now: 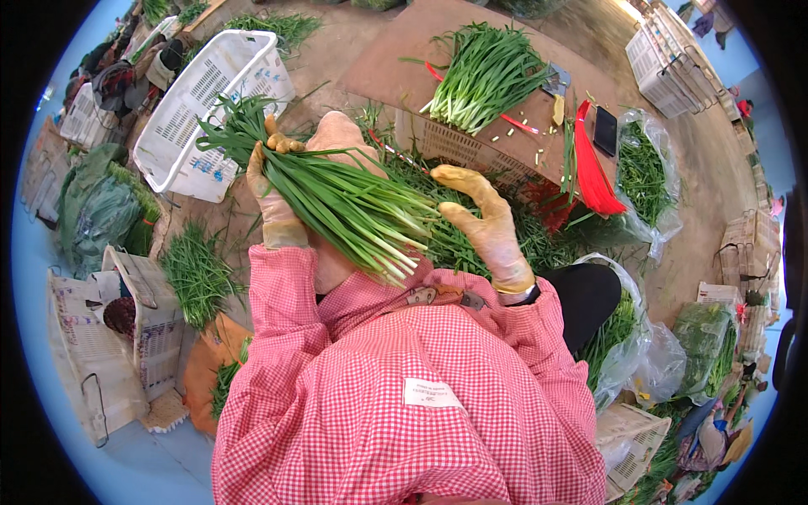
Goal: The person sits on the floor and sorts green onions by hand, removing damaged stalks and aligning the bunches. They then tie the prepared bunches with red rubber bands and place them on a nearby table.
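Observation:
My left hand (273, 183), in a stained thin glove, is closed around the leafy end of a bunch of garlic chives (353, 205). The pale stem ends fan out to the right over my lap. Just beyond those ends is my right hand (483, 227), gloved too, its thumb and fingers spread and holding nothing. Ahead on a brown board (391, 69) lies a larger pile of chives (486, 79), a red tie strip partly under it. Red ties (593, 164) in a bundle hang over the board's edge beside a black smartphone (605, 131).
A white plastic crate (214, 113) stands at the front left. Loose greens (467, 246) cover the ground below the board. Plastic bags of greens (644, 170) sit to the right. More crates (113, 341) stand at the left, near an orange sack (211, 372). Other people are at both edges.

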Available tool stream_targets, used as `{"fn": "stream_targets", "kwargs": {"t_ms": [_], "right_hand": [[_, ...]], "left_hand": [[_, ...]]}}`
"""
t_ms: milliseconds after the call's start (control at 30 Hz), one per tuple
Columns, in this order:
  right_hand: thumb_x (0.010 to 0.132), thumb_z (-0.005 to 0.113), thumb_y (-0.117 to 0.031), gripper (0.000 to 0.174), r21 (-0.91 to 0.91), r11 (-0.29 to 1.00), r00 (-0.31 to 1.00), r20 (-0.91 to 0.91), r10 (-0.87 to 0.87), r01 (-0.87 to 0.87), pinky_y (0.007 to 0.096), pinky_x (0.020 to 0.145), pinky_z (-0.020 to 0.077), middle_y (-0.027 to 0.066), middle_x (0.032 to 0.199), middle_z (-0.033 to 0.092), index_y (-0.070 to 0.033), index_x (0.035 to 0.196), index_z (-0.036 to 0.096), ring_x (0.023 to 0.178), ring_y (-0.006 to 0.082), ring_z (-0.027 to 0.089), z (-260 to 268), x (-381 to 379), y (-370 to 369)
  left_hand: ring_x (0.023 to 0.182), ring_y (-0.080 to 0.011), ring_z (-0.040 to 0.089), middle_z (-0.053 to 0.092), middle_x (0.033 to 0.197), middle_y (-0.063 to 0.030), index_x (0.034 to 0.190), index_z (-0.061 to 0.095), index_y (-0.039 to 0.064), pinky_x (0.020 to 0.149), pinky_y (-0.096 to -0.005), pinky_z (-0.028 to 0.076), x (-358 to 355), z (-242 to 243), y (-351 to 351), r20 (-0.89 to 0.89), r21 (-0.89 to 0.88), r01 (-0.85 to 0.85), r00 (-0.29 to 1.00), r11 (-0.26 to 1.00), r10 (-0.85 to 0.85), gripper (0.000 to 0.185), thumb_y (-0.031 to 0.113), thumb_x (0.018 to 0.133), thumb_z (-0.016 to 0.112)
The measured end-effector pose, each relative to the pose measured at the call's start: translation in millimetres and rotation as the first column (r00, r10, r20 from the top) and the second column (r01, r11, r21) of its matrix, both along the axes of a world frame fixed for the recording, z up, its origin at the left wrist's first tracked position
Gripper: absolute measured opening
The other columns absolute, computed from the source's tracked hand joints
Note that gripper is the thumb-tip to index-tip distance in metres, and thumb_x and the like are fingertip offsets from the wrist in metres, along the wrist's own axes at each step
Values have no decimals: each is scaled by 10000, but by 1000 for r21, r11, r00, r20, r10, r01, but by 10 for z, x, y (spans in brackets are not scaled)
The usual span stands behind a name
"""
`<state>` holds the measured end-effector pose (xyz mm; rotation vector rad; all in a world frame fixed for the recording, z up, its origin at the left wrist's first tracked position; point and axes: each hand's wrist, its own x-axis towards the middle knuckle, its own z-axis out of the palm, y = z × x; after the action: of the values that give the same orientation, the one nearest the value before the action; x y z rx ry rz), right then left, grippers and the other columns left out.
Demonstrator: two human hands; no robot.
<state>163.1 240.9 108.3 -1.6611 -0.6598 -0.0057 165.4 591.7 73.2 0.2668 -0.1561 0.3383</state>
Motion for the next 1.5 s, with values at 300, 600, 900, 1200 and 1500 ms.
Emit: {"fn": "stream_targets", "kwargs": {"t_ms": [300, 600, 900, 1200, 1500], "right_hand": [[748, 804, -135, 237, -148, 988, 846, 521, 113, -40, 420, 954, 538, 109, 1085, 746, -98, 981, 774, 1083, 310, 688, 244, 300, 908], [1027, 606, -290, 332, -42, 999, 888, -459, -13, -7, 319, 1003, 488, 114, 1117, 750, 8, 1088, 740, 1018, 188, 683, -119, 498, -131], [904, 788, -314, 759, 115, 973, 946, -233, 223, -201, 341, 1042, 461, 146, 1371, 595, 15, 1489, 434, 1211, 199, 581, 477, 391, 220], [926, 751, -226, 395, 464, 822, 813, -583, 3, 330, 314, 718, 591, 21, 1031, 687, -70, 1253, 595, 828, 166, 691, 417, 101, -440], [924, 755, -295, 312, 476, 389, 553, -826, -111, 789, 391, 765, 603, 72, 951, 728, -81, 1133, 668, 809, 243, 715, -9, 193, -1245]], "left_hand": [[876, -194, 593, 600, 906, -16, 1446, 514, 13, 903, -356, 521, -28, 29, 3, 0, -5, 38, 999, 999, -38, 480, 206, 1014, 595], [867, -192, 599, 606, 905, -18, 1439, 512, -1, 876, -347, 526, -32, 180, -35, -91, 53, -37, 995, 998, 42, 482, 229, 1020, 574], [725, -184, 679, 710, 848, -61, 997, 714, 42, 692, -320, 568, 463, 1241, -1373, -457, 546, 392, 880, 741, -129, 266, 293, 911, 690], [868, -168, 690, 718, 1059, -97, 1156, 691, 14, 701, -290, 548, 928, 1507, -2884, -467, 823, 517, 852, 237, -236, 417, 288, 861, 798], [1481, -250, 362, 406, 1590, -160, 1600, 293, 32, 1207, -388, 303, 482, 884, -2537, -394, 912, 398, 783, -99, -482, 920, 464, 916, 733]]}}
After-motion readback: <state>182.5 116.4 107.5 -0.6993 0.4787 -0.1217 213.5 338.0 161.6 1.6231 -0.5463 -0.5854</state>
